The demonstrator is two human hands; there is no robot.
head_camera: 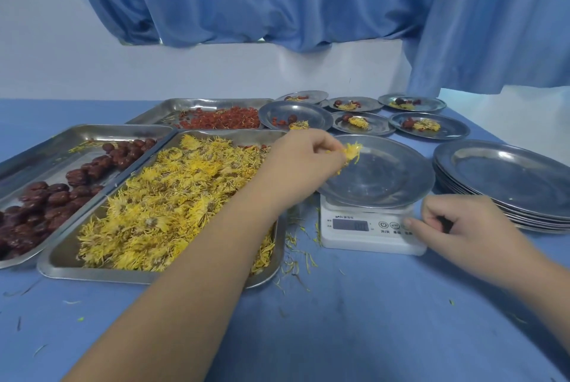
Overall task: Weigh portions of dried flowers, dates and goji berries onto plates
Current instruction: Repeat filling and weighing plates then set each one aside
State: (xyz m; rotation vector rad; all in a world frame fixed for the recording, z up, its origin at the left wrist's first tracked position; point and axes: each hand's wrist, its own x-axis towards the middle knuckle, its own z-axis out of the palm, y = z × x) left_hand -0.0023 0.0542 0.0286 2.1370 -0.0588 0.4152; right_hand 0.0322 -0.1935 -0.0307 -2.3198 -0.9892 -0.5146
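Done: six filled plates (pixel 381 126) toward far right corner of table (pixel 339 320). In progress: bare plate (pixel 388 175) on scale (pixel 370 238), near the right edge. Dried flowers (pixel 352 151) pinched in left hand (pixel 303 154) above its left rim. Right hand (pixel 456 222) curled, gripping nothing, thumb at scale front. Remaining: dates (pixel 40 196), goji berries (pixel 222 120), stacked plates (pixel 509 175).

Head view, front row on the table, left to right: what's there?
Tray of dates → tray of dried flowers → scale carrying a plate → stack of plates. Left out because they overlap: left hand, pinching a dried flower over that plate, and right hand at the scale.
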